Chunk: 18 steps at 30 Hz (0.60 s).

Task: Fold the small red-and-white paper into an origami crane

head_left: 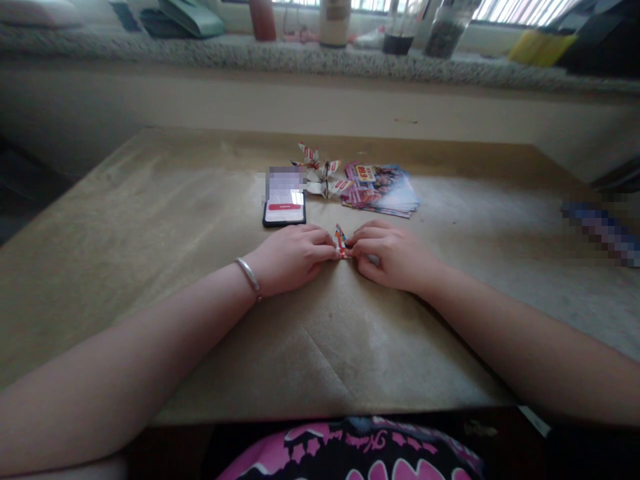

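A small folded piece of printed paper [341,241], white with red and orange, stands between my hands near the table's middle, its pointed tip facing away from me. My left hand [295,257], with a silver bangle at the wrist, pinches its left side. On the right side, the fingertips of my right hand [385,253] are closed on it too. Part of the paper is hidden by my fingers. Just beyond lie several folded paper shapes [325,179] with pointed petals. A stack of printed leaflets [385,190] rests to their right.
A phone [284,208] with a lit screen lies beyond my left hand. The table [225,360] has a tan cover. Behind it, a speckled stone sill [240,57] holds jars and bottles. A blurred blue object [605,233] sits at the right edge.
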Each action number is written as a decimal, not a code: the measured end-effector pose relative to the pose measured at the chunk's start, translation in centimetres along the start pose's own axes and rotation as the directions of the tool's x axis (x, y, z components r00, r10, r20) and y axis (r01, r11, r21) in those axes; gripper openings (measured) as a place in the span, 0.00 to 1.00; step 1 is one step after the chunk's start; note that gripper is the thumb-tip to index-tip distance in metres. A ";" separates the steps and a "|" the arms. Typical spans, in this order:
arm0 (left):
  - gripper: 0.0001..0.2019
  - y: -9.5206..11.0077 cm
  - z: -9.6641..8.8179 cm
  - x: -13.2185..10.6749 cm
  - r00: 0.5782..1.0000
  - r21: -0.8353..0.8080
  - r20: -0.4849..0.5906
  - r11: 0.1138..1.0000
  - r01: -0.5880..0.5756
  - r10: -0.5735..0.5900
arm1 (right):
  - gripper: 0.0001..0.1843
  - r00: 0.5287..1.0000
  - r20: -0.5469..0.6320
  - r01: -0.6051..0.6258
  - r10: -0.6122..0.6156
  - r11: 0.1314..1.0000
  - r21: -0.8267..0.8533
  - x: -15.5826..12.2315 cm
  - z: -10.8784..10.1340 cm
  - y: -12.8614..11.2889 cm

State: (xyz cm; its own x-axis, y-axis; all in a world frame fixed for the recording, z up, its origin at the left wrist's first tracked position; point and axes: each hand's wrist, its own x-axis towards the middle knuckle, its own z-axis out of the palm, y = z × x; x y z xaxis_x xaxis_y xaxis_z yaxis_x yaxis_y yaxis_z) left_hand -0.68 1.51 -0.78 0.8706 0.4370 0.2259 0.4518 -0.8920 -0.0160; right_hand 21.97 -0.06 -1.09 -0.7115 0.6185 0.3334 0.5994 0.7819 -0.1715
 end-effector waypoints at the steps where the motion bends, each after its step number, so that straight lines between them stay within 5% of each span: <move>1: 0.15 0.0 0.0 0.0 1.000 0.007 0.005 1.000 -0.008 0.008 | 0.11 1.000 0.006 -0.011 0.011 1.000 -0.007 0.1 0.0 -0.1; 18: 0.11 0.1 0.1 -0.2 0.980 0.074 -0.131 0.987 -0.143 0.152 | 0.11 0.999 -0.035 -0.005 0.006 1.000 0.016 0.1 0.7 1.2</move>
State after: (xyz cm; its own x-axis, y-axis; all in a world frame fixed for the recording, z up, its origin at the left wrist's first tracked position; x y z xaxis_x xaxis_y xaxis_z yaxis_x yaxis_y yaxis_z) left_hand -0.79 1.40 -0.94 0.8959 0.2773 0.3470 0.3357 -0.9343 -0.1201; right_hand 22.35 0.94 -1.93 -0.6948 0.6199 0.3646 0.5972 0.7798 -0.1876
